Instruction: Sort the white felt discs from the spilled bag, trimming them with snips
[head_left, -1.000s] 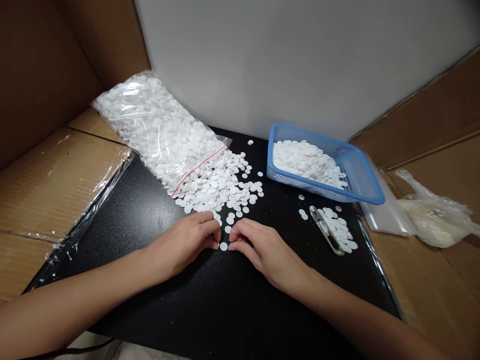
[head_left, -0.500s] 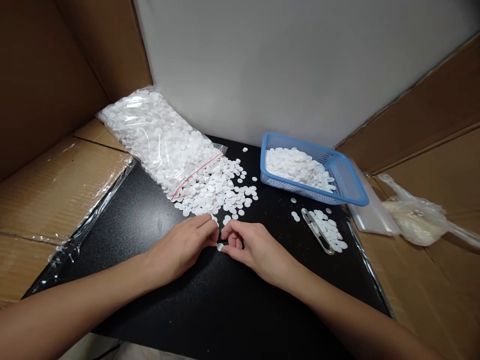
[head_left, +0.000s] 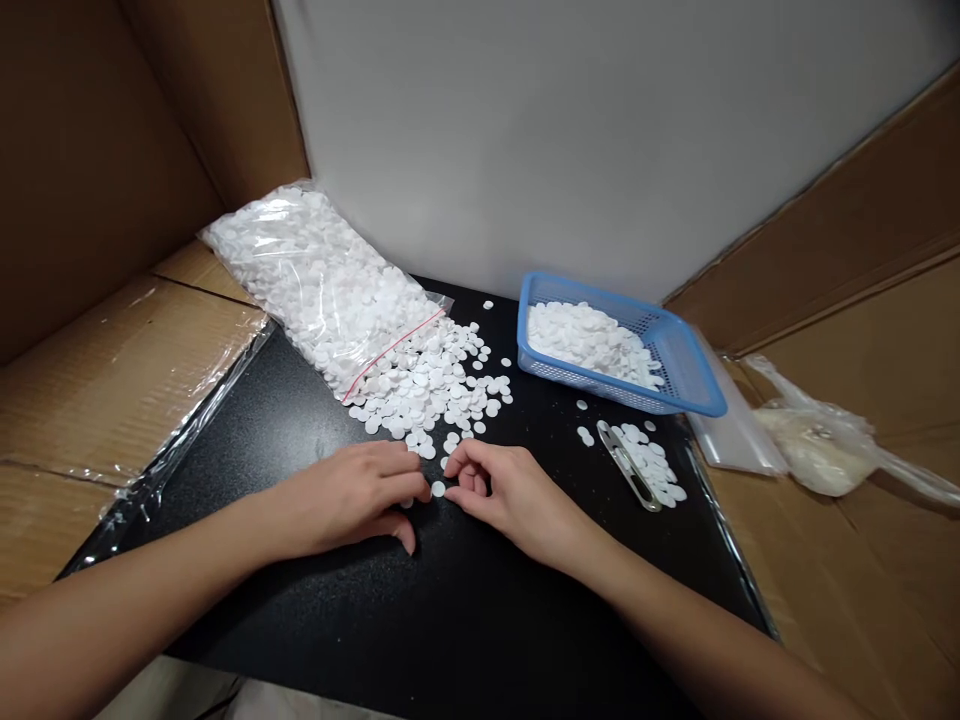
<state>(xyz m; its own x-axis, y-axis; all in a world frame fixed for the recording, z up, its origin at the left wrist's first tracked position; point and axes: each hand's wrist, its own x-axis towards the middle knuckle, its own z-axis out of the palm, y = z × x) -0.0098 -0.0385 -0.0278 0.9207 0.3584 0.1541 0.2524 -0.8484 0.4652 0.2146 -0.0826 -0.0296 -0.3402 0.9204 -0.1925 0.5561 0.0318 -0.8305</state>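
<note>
A single white round disc lies on the black table top, between my two hands. My left hand is palm down, its thumb apart from the fingers and its index fingertip beside that disc. Part of another disc shows under the left fingers. My right hand rests on its side with thumb and index finger apart and the other fingers curled in. The right thumb tip is close to the single disc; whether it touches I cannot tell. Just beyond my hands spreads a loose pile of white discs.
A clear zip bag full of discs lies open at the back left. At the back right stands a blue basket holding more discs. A metal tool lies by a small disc heap. Clear plastic bags lie far right.
My left hand has drawn back to the left and opened from a pinch. The disc now lies flat and uncovered. My right hand has hardly moved.
</note>
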